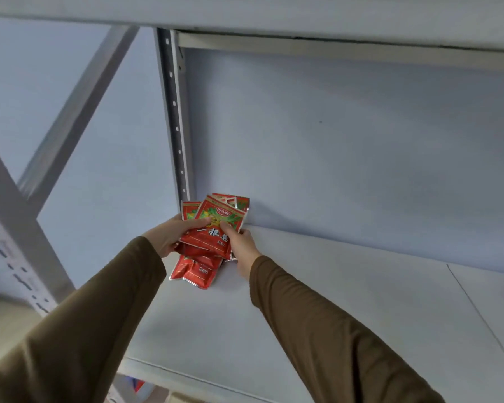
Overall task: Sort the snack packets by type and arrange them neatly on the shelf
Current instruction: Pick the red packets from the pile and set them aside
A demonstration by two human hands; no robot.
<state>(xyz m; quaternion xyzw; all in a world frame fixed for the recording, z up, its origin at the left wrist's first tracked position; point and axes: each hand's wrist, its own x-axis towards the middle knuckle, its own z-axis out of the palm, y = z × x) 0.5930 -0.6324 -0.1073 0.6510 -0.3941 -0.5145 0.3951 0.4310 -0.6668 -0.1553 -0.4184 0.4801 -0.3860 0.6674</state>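
1. Head view, the only one. Both hands work a bunch of red snack packets at the back-left corner of the shelf board, about 12 o'clock from the person, right by the slotted upright post.
2. Left hand: comes in from 7 o'clock, thumb over the top packet's face, fingers curled round the bunch's left edge. Clamped on the packets.
3. Right hand: comes in from 5 o'clock, thumb pressed on the top packet's face, fingers curled behind the right edge. Also clamped on the packets.
4. Packets: all the same red type as far as I can tell. Fanned, not squared: a few tops stick up at 12 o'clock toward the back wall, and a lower one hangs out at 6 o'clock, looks to be touching the board. Exact count unclear, they overlap.
5. Step, my read: setting down or squaring the red group in the corner. No other packet types in view on this board, so sorting looks early here.
6. Risks:
   - Foil is slick; if either thumb eases off, the fan could slide apart and the stack goes messy.
   - The lower packet is barely covered by the grip; lifting the bunch could leave it behind or drag it crooked.
   - Pushing toward 12 o'clock could jam the tops against the wall or post and crumple or tilt them.
   - The bunch sits near the board's left edge; a nudge toward 9 o'clock could drop a packet off the side.
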